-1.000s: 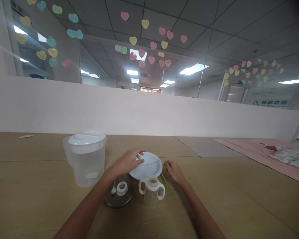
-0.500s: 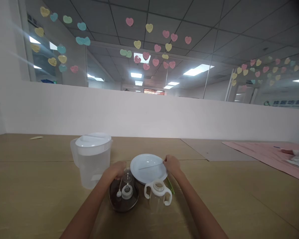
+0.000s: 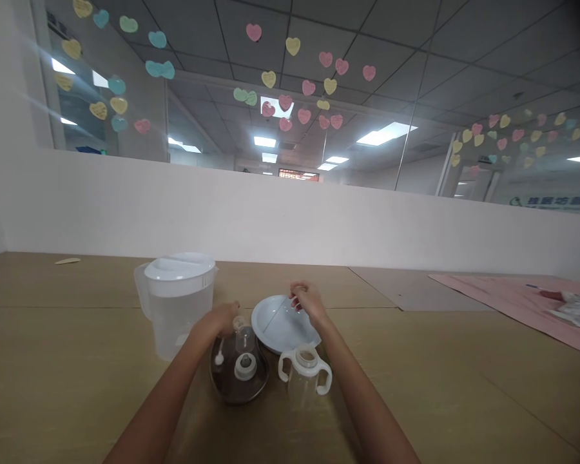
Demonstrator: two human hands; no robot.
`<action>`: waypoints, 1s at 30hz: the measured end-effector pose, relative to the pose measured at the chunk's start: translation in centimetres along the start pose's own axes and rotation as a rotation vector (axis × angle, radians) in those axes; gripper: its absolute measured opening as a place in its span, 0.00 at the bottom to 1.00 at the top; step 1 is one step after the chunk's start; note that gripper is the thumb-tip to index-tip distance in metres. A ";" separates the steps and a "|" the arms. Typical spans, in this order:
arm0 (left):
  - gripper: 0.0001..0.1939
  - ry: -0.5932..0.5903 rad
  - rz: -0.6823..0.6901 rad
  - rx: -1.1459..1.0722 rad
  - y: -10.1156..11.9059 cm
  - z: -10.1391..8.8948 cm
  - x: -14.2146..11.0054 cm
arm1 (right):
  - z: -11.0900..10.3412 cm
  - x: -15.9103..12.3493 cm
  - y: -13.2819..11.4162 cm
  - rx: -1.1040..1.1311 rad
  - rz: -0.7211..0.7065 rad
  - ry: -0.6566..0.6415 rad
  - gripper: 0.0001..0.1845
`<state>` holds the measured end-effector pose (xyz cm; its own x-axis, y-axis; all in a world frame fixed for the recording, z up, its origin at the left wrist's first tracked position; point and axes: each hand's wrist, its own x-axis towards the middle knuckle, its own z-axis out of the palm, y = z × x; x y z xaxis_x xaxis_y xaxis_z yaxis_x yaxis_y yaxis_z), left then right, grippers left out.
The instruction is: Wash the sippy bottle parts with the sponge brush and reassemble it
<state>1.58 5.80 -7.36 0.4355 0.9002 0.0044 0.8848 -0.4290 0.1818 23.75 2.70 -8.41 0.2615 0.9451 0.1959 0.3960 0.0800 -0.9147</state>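
Observation:
My right hand (image 3: 307,301) is closed on the end of a thin rod (image 3: 274,316), which slants down over the white dish (image 3: 263,341). The bent fingers of my left hand (image 3: 222,320) are over the far edge of a dark brown tray (image 3: 236,392). Below them hangs a thin tube with a white weighted end (image 3: 219,358), its upper part hidden by the hand. A clear cap (image 3: 244,336) and a white ring with a nipple (image 3: 245,367) are in the tray. Nearer me stands a clear bottle with two white handles (image 3: 303,383), uncapped.
A lidded translucent pitcher (image 3: 183,316) with water stands behind my left forearm. Far right, a pink cloth (image 3: 493,299) covers part of the table, and another person's hand (image 3: 551,294) is there. A white wall (image 3: 270,219) borders the back.
My right hand has moved left over the dish, and the rod now slants steeply instead of lying nearly level. The tube's white end has shifted left and away from me.

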 end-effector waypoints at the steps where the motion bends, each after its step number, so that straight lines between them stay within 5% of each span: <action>1: 0.27 0.024 0.020 0.002 0.1 -0.6 -0.3 | 0.2 -0.1 0.0 0.019 0.005 -0.066 0.14; 5: 0.17 0.127 0.111 -0.028 1.3 -3.2 -1.8 | 0.7 -0.6 0.8 0.023 0.036 -0.259 0.14; 8: 0.14 0.245 0.271 -0.220 2.8 -4.2 -2.3 | 0.5 -0.4 1.3 0.011 0.037 -0.256 0.15; 13: 0.16 0.337 0.415 -0.605 5.3 -3.3 -1.8 | -2.0 -0.5 -0.8 0.065 -0.065 -0.068 0.21; 17: 0.19 0.281 0.456 -0.822 6.8 -2.0 -1.4 | -5.1 -3.1 -4.9 0.236 -0.316 0.432 0.32; 19: 0.19 0.252 0.459 -0.888 7.3 -1.7 -1.4 | -6.2 -4.8 -6.8 0.290 -0.444 0.560 0.33; 30: 0.16 0.264 0.457 -1.035 8.5 -1.8 -1.9 | -4.8 -7.3 -9.4 0.218 -0.489 0.487 0.33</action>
<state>7.94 0.58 -4.07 0.5235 0.7173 0.4598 0.0428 -0.5611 0.8266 22.33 -6.48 0.46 0.4820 0.5410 0.6892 0.3963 0.5669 -0.7222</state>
